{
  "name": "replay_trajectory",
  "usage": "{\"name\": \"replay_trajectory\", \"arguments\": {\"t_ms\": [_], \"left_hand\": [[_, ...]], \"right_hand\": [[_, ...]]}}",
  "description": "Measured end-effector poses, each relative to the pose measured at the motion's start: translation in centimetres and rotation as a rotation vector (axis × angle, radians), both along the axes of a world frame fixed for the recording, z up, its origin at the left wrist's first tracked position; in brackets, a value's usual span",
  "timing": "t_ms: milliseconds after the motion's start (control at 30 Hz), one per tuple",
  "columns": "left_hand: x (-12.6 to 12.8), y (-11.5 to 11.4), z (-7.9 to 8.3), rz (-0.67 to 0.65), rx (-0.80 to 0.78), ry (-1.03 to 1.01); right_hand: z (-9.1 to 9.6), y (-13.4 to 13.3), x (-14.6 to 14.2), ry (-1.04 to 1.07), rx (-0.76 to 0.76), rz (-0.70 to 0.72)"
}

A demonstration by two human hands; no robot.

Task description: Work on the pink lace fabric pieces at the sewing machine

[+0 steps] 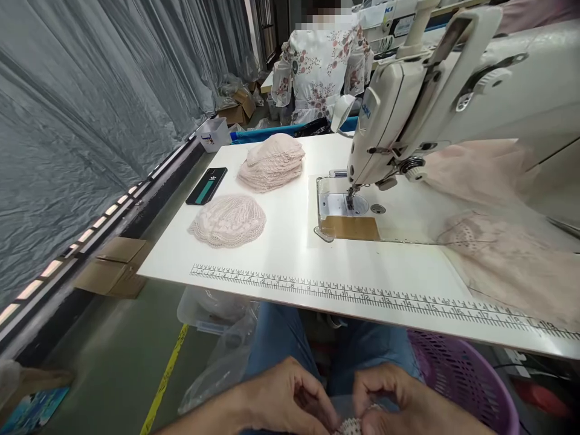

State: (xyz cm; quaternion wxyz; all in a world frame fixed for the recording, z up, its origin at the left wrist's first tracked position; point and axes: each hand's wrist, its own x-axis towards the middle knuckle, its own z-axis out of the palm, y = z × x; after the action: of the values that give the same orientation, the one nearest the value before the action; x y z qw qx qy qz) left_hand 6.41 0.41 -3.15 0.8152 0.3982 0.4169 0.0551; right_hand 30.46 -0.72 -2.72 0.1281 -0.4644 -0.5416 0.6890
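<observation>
Low over my lap, in front of the table's edge, both hands pinch a small piece of pale lace [351,426]. My left hand [285,399] is closed with its fingertips at the lace's left side. On the other side, my right hand [399,402] grips it between thumb and fingers. Most of the lace lies below the picture's edge. Up on the white sewing table [281,257] lies a flat pink lace piece [229,220], with a stack of pink lace pieces [274,160] behind it. A white sewing machine [385,115] stands to the right, its needle over the metal plate.
A phone [206,186] lies near the table's left edge. Pink fabric [521,260] spreads across the right side. A printed ruler [362,295] runs along the front edge. Below are a purple basket [466,386] and a cardboard box [113,266]. Another person [321,66] is beyond the table.
</observation>
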Motion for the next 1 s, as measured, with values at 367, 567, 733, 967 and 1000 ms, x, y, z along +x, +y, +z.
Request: {"name": "replay_trajectory", "arguments": {"t_ms": [367,567,733,967,1000], "left_hand": [[-0.5,0.7,0.7,0.029,-0.070,-0.017],[-0.6,0.8,0.7,0.012,-0.056,-0.004],[-1.5,0.5,3.9,-0.097,0.161,0.002],[-0.8,0.8,6.6,0.026,0.704,0.028],[-0.3,1.2,6.3,0.060,0.753,0.055]], "right_hand": [[0.0,1.1,0.5,0.180,-0.102,0.130],[0.2,1.0,0.1,0.160,-0.049,0.142],[1.0,0.4,-0.6,0.008,0.441,0.178],[0.5,-0.4,-2.5,0.062,0.408,-0.010],[0.7,-0.5,-2.7,0.094,0.307,-0.053]]}}
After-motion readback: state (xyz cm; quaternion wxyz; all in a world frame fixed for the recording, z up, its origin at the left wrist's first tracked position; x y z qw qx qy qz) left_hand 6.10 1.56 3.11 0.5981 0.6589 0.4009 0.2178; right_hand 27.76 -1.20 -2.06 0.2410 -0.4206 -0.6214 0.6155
